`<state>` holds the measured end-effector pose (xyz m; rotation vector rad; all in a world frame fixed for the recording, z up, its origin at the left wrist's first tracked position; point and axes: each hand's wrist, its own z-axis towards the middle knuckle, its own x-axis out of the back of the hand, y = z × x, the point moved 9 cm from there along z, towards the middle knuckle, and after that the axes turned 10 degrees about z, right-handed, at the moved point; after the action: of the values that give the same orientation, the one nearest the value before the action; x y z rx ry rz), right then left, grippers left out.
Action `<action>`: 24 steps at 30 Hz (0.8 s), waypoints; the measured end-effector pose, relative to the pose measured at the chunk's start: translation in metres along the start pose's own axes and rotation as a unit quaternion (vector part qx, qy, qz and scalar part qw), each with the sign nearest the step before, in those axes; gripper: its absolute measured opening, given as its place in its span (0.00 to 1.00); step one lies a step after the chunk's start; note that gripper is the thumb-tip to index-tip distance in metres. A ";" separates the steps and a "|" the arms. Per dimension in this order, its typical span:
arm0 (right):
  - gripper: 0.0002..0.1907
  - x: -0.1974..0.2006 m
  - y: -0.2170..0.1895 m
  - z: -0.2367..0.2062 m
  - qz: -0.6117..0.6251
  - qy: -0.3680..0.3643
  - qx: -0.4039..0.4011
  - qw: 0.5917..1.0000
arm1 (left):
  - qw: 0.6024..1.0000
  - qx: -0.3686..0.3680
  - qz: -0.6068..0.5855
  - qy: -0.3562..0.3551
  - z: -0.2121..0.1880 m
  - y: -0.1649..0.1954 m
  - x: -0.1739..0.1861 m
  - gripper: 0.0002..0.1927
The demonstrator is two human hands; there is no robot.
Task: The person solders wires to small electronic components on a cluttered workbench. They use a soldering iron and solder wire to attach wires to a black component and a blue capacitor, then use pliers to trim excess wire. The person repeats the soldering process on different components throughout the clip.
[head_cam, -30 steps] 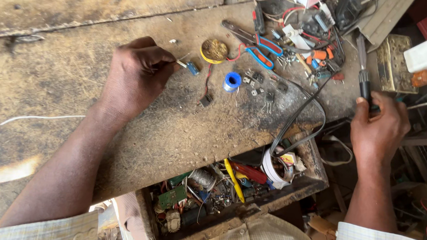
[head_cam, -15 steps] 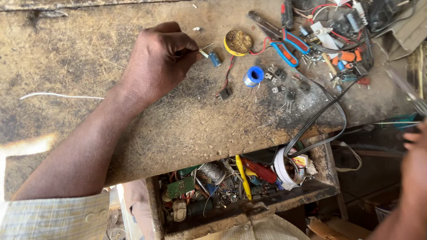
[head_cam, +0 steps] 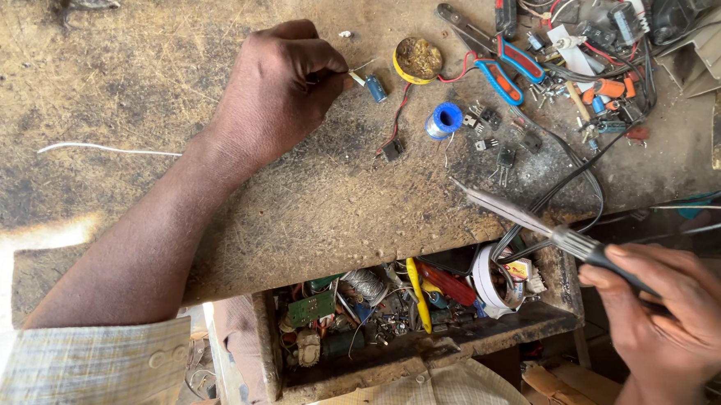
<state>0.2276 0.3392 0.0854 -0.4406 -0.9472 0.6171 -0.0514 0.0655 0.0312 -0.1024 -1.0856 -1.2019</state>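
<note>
Risk first: soldering iron (head_cam: 540, 228) held out over the desk (head_cam: 137, 76) edge at right of frame, tip aimed toward upper left, well apart from the small blue capacitor (head_cam: 375, 88). Could scorch the black cables (head_cam: 576, 177) lying just under the shaft, or slip and burn a finger near the lead, given the long reach left. Capacitor only pinned by one thin lead, so likely to roll or swing if nudged.

Left hand (head_cam: 271, 95), upper middle of frame: fingers pressed together, pinching a wire lead of the capacitor against the desk, capacitor lying just right of the fingertips. Right hand (head_cam: 671, 313), lower right: curled closed around the iron's dark handle. Nearby: yellow tin (head_cam: 418, 60), blue solder spool (head_cam: 444, 120), red-and-blue pliers (head_cam: 507, 70), open drawer (head_cam: 418, 353) of parts below the desk edge.
</note>
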 end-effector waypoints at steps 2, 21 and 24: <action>0.09 -0.006 -0.001 0.001 -0.016 -0.012 0.003 1.000 | 1.000 -0.003 0.004 0.003 0.000 0.000 0.001 0.03; 0.12 -0.013 0.010 -0.008 -0.100 -0.048 0.045 0.993 | 1.000 0.006 0.002 -0.018 0.000 0.001 -0.001 0.04; 0.11 -0.014 0.008 -0.006 -0.097 -0.049 0.041 0.993 | 1.000 0.003 0.002 -0.017 0.000 0.002 -0.001 0.04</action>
<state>0.2247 0.3357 0.0688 -0.2437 -1.0399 0.5019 -0.0500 0.0669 0.0315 -0.1211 -1.1181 -1.1961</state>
